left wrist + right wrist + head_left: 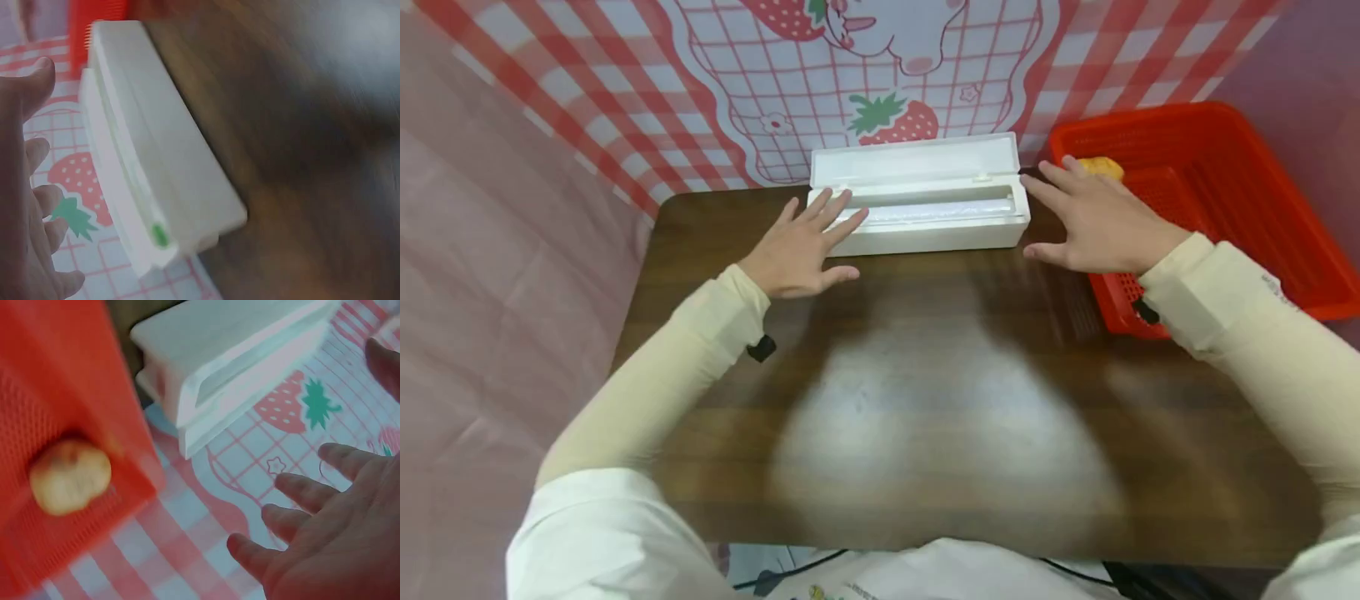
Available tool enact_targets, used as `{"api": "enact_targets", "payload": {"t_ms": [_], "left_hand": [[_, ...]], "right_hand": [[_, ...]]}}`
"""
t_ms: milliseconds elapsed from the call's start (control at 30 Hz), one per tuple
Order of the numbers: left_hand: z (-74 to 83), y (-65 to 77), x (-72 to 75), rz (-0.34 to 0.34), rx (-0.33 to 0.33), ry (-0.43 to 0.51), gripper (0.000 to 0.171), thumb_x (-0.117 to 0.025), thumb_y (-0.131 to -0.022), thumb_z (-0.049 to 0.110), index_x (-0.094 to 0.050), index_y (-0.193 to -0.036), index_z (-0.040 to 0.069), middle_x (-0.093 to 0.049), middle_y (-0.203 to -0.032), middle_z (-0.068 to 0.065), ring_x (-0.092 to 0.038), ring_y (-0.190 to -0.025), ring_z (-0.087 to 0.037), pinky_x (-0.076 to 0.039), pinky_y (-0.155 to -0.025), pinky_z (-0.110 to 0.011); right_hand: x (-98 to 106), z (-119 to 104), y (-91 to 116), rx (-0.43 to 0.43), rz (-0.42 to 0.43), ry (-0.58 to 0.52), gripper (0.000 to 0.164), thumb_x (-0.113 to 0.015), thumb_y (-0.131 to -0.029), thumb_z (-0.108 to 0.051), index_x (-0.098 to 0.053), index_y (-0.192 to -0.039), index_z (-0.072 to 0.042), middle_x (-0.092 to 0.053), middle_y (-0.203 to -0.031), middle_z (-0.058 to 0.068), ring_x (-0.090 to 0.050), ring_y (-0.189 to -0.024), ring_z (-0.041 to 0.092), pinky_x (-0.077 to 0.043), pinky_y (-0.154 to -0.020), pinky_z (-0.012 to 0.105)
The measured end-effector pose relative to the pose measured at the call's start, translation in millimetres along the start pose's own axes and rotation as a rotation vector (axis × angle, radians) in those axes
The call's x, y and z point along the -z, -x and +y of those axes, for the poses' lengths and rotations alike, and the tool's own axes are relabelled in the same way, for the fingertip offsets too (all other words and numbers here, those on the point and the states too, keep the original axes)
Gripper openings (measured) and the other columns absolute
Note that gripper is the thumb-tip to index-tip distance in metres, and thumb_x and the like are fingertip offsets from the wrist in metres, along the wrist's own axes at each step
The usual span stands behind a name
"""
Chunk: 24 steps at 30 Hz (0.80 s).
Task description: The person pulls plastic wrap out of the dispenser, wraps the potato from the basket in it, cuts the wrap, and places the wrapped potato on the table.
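Hands [796,254] [1097,221] near ends of white box [928,239]; wide tabletop [917,400] along front edge

A red basket [1255,192] holding a yellowish item [70,477] sits on the brown table [925,400] by strawberry-print cloth [1097,50]

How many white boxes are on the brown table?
1. The white box is near the far edge of the table, lid open, left of the red basket. The arms hide some table, but no other shows.
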<state>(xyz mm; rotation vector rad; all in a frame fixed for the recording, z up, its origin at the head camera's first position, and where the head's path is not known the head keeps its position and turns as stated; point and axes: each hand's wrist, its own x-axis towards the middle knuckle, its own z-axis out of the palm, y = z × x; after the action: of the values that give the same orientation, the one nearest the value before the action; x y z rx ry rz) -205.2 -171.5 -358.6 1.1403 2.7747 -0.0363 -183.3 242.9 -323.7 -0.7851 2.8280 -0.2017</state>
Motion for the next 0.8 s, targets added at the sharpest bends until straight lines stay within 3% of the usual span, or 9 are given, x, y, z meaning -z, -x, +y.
{"api": "enact_targets", "payload": {"t_ms": [133, 267, 433, 567, 633, 733, 800], "left_hand": [[-12.5, -1.9, 32.4, -0.083, -0.02, -0.017, 0.086, -0.03, -0.097, 0.075, -0.007, -0.164, 0.025, 0.007, -0.168, -0.007, 0.002, -0.153, -0.035, -0.006, -0.117, -0.067], [-18.5, -1.0, 55.9, -0.067, -0.014, 0.015, 0.085, -0.027, -0.097, 0.074, 0.001, -0.163, 0.028, 0.011, -0.167, -0.005, 0.008, -0.153, -0.032, -0.003, -0.116, -0.068], [-20.4, 5.1, 63.4, 0.016, 0.03, 0.065, 0.089, -0.028, -0.095, 0.077, 0.006, -0.162, 0.029, 0.012, -0.167, -0.005, 0.012, -0.152, -0.03, 0.003, -0.115, -0.069], [-22.2, 0.9, 67.2, 0.042, 0.065, 0.083, 0.092, -0.028, -0.092, 0.081, 0.008, -0.161, 0.032, 0.015, -0.166, -0.001, 0.015, -0.151, -0.027, 0.009, -0.114, -0.068], [-24.1, -3.6, 66.9, 0.033, 0.069, 0.087, 0.093, -0.028, -0.091, 0.082, 0.008, -0.161, 0.032, 0.015, -0.166, 0.0, 0.014, -0.152, -0.029, 0.009, -0.114, -0.068], [-29.6, -10.3, 58.6, -0.001, 0.074, 0.091, 0.094, -0.031, -0.091, 0.082, 0.009, -0.161, 0.032, 0.014, -0.167, -0.001, 0.011, -0.152, -0.032, 0.005, -0.113, -0.071], [-33.5, -14.6, 48.6, -0.023, 0.078, 0.089, 0.095, -0.035, -0.091, 0.081, 0.008, -0.161, 0.033, 0.013, -0.167, -0.002, 0.008, -0.153, -0.034, 0.003, -0.113, -0.072]], "right_hand": [[27, 2, -9, 0.058, -0.005, 0.169, 0.097, -0.058, -0.092, -0.06, -0.013, -0.162, -0.011, -0.008, -0.164, 0.028, 0.002, -0.149, 0.052, 0.003, -0.114, 0.07], [49, 3, -13, 0.147, 0.073, 0.317, 0.098, -0.056, -0.091, -0.062, -0.009, -0.163, -0.014, -0.004, -0.166, 0.023, 0.004, -0.151, 0.047, 0.013, -0.115, 0.062], [41, 1, -17, 0.162, 0.145, 0.254, 0.099, -0.053, -0.093, -0.061, -0.002, -0.163, -0.014, 0.004, -0.168, 0.014, 0.01, -0.152, 0.04, 0.016, -0.116, 0.058], [23, 2, -11, 0.114, 0.131, 0.179, 0.101, -0.052, -0.092, -0.064, 0.001, -0.162, -0.013, 0.006, -0.168, 0.01, 0.013, -0.152, 0.038, 0.017, -0.115, 0.059], [19, 3, -10, 0.094, 0.122, 0.154, 0.098, -0.058, -0.093, -0.058, -0.008, -0.162, -0.01, -0.003, -0.168, 0.015, 0.005, -0.152, 0.041, 0.01, -0.116, 0.062], [14, 1, -14, 0.072, 0.122, 0.082, 0.083, -0.069, -0.093, -0.039, -0.029, -0.158, -0.006, -0.032, -0.159, 0.024, -0.026, -0.145, 0.047, -0.016, -0.116, 0.066], [8, -1, -22, 0.054, 0.106, 0.037, 0.076, -0.075, -0.091, -0.028, -0.039, -0.155, -0.007, -0.046, -0.148, 0.028, -0.043, -0.132, 0.049, -0.035, -0.107, 0.066]]}}
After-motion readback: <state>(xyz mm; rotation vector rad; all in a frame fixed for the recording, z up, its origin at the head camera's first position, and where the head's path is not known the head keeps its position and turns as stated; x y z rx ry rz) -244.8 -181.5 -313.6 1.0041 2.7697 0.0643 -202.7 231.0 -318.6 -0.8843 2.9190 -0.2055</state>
